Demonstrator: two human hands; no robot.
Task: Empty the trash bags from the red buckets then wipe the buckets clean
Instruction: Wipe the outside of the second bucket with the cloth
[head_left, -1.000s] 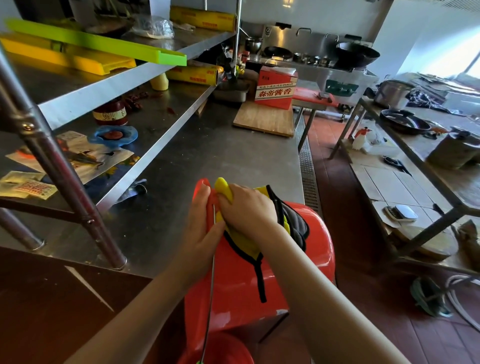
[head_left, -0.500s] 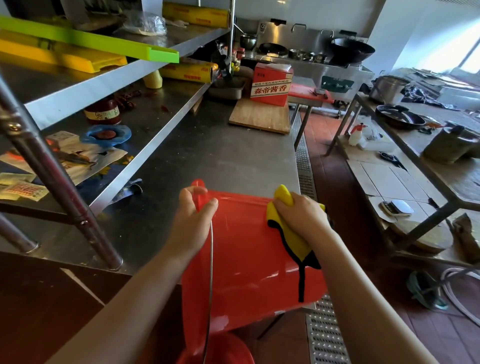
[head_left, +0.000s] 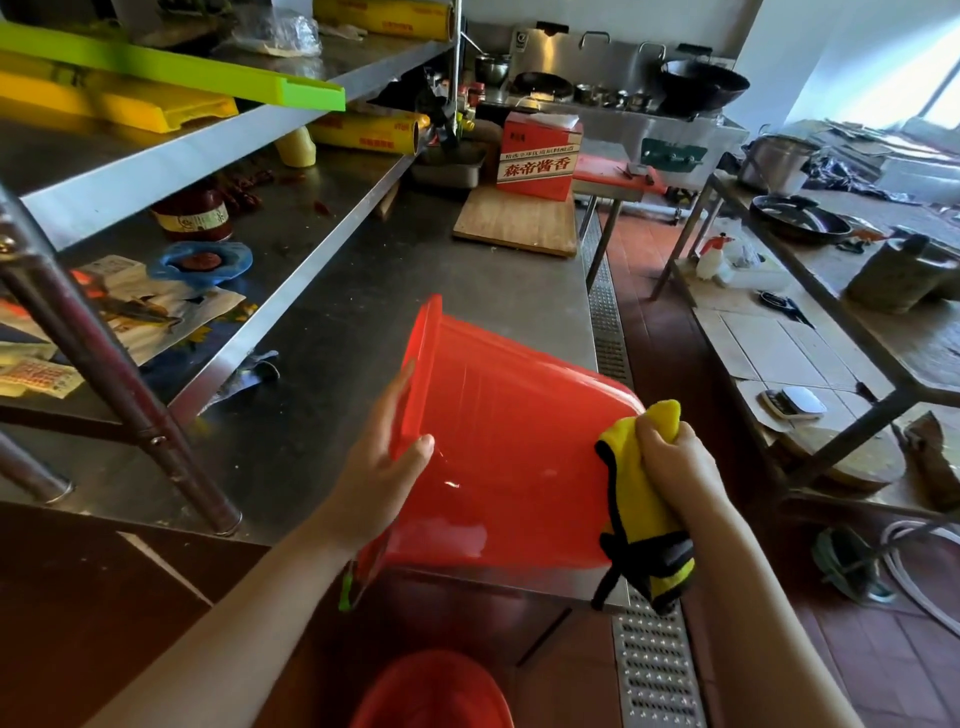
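So we've got the red bucket (head_left: 498, 447) tipped on its side at the near edge of the steel table (head_left: 363, 322), rim pointing away to the left, base toward the right. Our left hand (head_left: 387, 467) is on the rim end: thumb hooked over the outer wall, fingers reaching round the rim to the far side, so it's gripping the bucket there. Our right hand (head_left: 670, 457) is at the bucket's base corner, fingers bunched tight around a yellow cloth (head_left: 641, 519) with black edging; the cloth touches the bucket's bottom edge and the rest of it hangs down below that hand.

Straight below both hands, at the bottom of the view, there's a second red bucket (head_left: 431, 693), only its top curve visible. Can't see inside either one.

Readable stuff: well beyond the hands, at the far end of the table, a red and white box (head_left: 537, 158) sits on a wooden cutting board (head_left: 514, 223), and its label reads 森帝酱香. Smaller print above that is too tiny to make out. Up left of the left hand, on the shelf (head_left: 291, 244), there's a dark jar (head_left: 195, 215) with a label we can't read, a blue dish (head_left: 202, 262) and some printed packets (head_left: 39, 374), text blurred. Yellow cling film rolls (head_left: 363, 132) further back have writing too, not legible.
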